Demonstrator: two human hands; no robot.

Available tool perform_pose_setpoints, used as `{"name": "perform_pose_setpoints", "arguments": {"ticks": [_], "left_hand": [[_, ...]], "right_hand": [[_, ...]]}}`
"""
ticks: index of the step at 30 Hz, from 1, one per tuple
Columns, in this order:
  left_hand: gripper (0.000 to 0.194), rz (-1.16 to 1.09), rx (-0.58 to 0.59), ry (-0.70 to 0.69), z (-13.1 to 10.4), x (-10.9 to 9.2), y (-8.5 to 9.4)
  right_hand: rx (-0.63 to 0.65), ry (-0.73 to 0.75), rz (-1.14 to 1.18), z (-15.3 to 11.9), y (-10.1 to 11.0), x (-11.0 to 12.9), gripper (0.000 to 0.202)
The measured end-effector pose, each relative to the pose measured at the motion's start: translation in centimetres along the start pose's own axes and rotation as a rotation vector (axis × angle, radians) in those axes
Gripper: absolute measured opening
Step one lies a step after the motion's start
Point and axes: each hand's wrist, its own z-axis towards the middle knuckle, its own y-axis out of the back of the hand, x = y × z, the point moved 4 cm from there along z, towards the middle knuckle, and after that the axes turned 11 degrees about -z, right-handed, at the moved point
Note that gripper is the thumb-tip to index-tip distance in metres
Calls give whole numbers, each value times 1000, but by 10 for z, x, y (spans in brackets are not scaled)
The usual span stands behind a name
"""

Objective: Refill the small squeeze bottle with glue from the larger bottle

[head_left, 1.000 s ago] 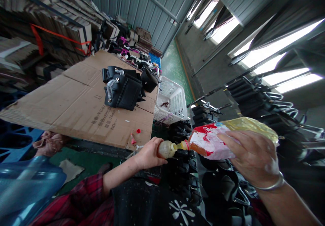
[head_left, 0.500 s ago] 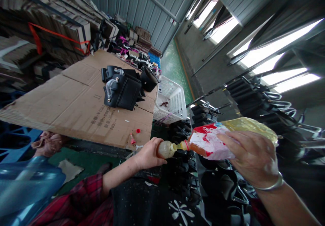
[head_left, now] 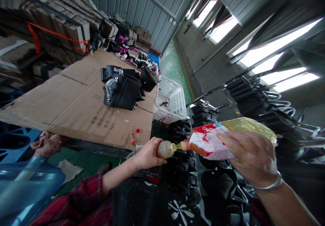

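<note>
In the head view, tilted so the room leans sideways, the left hand [head_left: 148, 154] is clamped round a small bottle [head_left: 165, 149] with pale yellowish contents, its fingers curled about the body and its nozzle pointing right. The right hand [head_left: 251, 158], a bangle [head_left: 270, 184] at its wrist, is closed over a large bottle [head_left: 228, 139] with a red and white label, filled with yellow liquid and held nearly level. The large bottle's red-capped mouth meets the small bottle's nozzle, so the two touch end to end, in the air between the hands and above a mass of black bags [head_left: 182, 178] below. The left arm wears a red plaid sleeve [head_left: 83, 199]. To the left lies the worktop [head_left: 63, 100], covered by a flat sheet of printed cardboard. On it sits a pile of black bags with clear-wrapped handles [head_left: 123, 90], and near its front edge a small red cap [head_left: 138, 130] and a red nozzle tip [head_left: 132, 140] lie close together. Just beyond the worktop's right end stands a white basket [head_left: 172, 102]. A blue translucent jug [head_left: 25, 185] fills the lower left corner. More black bags hang on a rack [head_left: 256, 97] at the right, under bright windows.
</note>
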Motion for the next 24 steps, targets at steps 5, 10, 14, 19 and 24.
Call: {"name": "perform_pose_setpoints", "arguments": {"ticks": [5, 10, 14, 19, 24], "left_hand": [[69, -1, -6, -7, 0, 2, -1], [68, -4, -8, -8, 1, 4, -1], [68, -4, -6, -8, 1, 3, -1], [67, -9, -9, -14, 1, 3, -1], [68, -12, -15, -35, 2, 7, -1]], "right_hand": [[-3, 3, 0, 0, 0, 0, 26], [-8, 0, 6, 0, 0, 0, 25], [3, -2, 5, -1, -2, -1, 25], [-1, -2, 10, -2, -3, -1, 24], [6, 6, 0, 0, -3, -1, 26]]}}
